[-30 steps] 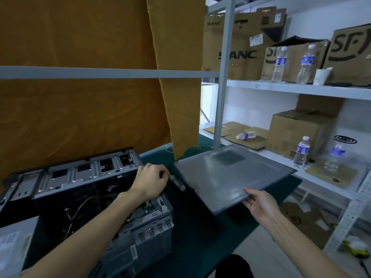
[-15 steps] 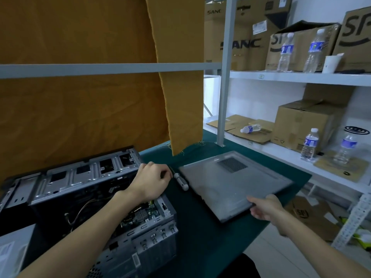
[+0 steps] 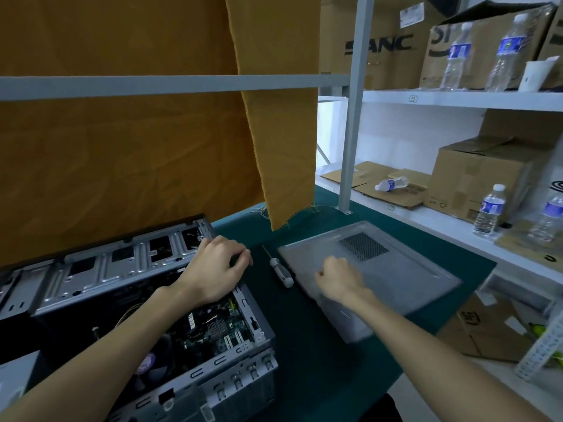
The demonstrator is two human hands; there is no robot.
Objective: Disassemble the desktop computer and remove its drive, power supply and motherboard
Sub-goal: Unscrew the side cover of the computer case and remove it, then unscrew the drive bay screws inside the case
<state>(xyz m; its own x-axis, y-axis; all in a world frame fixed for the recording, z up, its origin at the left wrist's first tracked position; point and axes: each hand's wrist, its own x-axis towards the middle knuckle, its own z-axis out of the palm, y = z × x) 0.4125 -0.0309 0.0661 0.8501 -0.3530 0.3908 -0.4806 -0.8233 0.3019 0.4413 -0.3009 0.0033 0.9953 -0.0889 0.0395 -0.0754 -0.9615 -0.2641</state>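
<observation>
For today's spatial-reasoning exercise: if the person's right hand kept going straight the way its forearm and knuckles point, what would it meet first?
Probably the screwdriver, lying left of the grey side panel that the right hand is over. Depth is unclear.

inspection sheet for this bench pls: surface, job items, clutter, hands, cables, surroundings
Surface: green mat covers the bench.
Job's things: computer case lies open, motherboard in place inside; side panel lies flat on the mat; screwdriver lies between case and panel.
Clutter: nothing seen on the mat.
Grippers: left hand rests on the case's upper edge, fingers curled; right hand is over the panel, blurred, grip unclear.
Cables: thin wires loop inside the case.
Surroundings: orange cloth behind; shelves with cardboard boxes and water bottles.
</observation>
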